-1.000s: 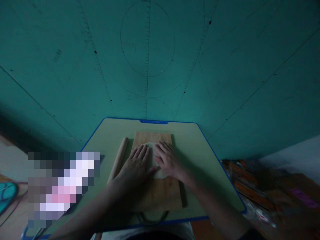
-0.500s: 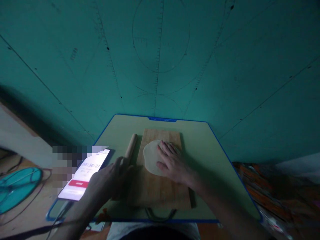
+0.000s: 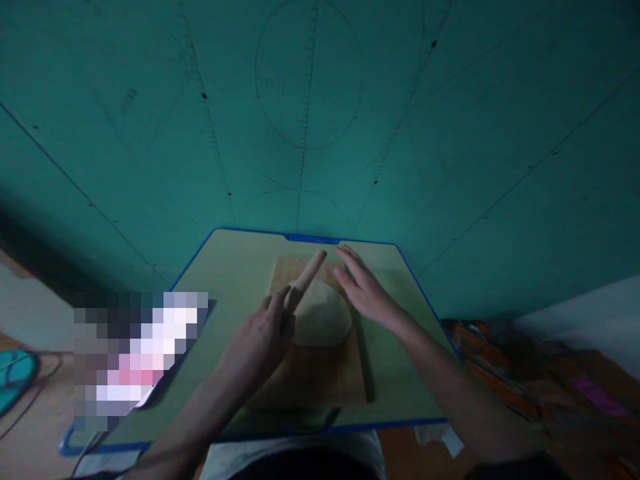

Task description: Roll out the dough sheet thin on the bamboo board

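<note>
My left hand (image 3: 273,323) is wrapped round a wooden rolling pin (image 3: 311,270), which slants up to the right over the left part of a flat sheet of dough (image 3: 324,317). The pale, roughly round dough lies on a wooden cutting board (image 3: 327,380). To the right of the pin's far end is my right hand (image 3: 363,283), fingers stretched out and holding nothing. It hovers by the board's upper right edge, apart from the pin. The pin's near end is hidden behind my left hand.
The board rests on a pale green table (image 3: 400,380) with a blue rim. On its left side lies a bright phone (image 3: 145,353), partly blurred out. A green wall (image 3: 300,133) with drawn lines and circles rises behind. Several items clutter the floor at right.
My left hand has lifted the rolling pin from beside the board and brought it right, over the dough. My right hand has come off the dough and moved up and right.
</note>
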